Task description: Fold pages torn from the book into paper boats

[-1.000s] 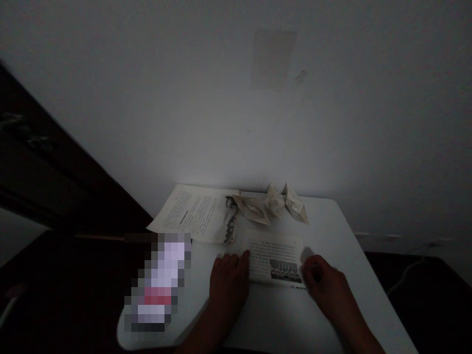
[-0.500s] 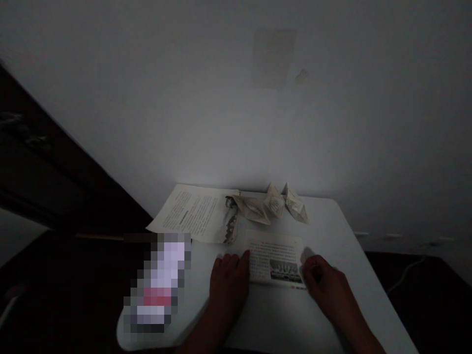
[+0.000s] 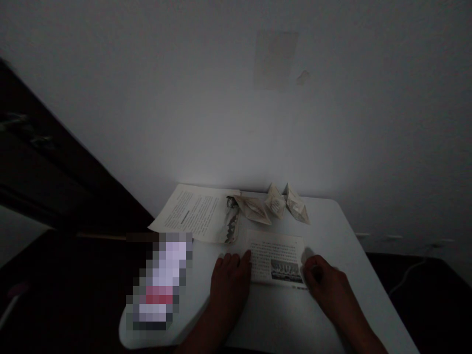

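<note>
Paper sheet [image 3: 277,259], on desk [image 3: 287,319], nearer right edge than left. Likely light, limp, easily creased; best held by opposite edges. Left hand [image 3: 231,278] at its left side, right hand [image 3: 326,282] curled by its right; whether either pinches, cannot tell.

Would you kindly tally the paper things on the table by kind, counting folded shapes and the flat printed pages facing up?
Folded paper shapes: 3
Flat printed pages facing up: 2
Total: 5
</note>
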Demonstrator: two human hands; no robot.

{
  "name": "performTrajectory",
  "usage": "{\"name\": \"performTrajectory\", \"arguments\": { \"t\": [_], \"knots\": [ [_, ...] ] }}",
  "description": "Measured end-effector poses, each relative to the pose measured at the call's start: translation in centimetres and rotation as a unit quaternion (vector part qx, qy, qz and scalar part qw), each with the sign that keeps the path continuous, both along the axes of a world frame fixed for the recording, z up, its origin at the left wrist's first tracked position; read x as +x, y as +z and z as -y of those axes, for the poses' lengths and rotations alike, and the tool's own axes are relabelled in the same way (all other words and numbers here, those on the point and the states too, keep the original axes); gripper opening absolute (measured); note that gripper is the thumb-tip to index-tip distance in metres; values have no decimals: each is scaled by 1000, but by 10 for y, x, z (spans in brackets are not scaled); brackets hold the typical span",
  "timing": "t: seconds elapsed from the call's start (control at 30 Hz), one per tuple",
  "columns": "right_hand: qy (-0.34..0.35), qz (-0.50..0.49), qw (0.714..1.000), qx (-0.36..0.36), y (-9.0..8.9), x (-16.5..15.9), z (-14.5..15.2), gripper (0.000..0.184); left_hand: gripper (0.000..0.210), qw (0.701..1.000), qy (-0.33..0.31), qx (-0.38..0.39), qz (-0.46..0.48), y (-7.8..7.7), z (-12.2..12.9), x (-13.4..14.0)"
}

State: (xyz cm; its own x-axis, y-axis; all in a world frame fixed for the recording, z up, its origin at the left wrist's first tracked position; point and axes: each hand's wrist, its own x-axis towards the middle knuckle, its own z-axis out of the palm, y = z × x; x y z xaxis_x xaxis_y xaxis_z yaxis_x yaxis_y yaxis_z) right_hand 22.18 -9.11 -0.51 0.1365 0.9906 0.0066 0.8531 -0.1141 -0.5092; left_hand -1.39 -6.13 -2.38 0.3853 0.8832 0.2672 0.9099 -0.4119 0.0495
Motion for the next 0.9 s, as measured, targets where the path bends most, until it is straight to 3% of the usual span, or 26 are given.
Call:
{"name": "performTrajectory", "arguments": {
  "t": [0.2,0.47,0.63,0.9],
  "knots": [
    [5,27,1000,-11,0,2,-1,16,28,1000,12,-8,22,6,0,0],
    [80,146,986,22,15,-3,-19,15,29,999,22,-15,35,6,0,-1],
    [195,106,974,-55,30,-27,-50,13,29,999,29,-21,37,7,0,0],
    [243,106,957,-116,35,-49,-77,18,31,998,27,-44,37,10,2,0]
  ]
}}
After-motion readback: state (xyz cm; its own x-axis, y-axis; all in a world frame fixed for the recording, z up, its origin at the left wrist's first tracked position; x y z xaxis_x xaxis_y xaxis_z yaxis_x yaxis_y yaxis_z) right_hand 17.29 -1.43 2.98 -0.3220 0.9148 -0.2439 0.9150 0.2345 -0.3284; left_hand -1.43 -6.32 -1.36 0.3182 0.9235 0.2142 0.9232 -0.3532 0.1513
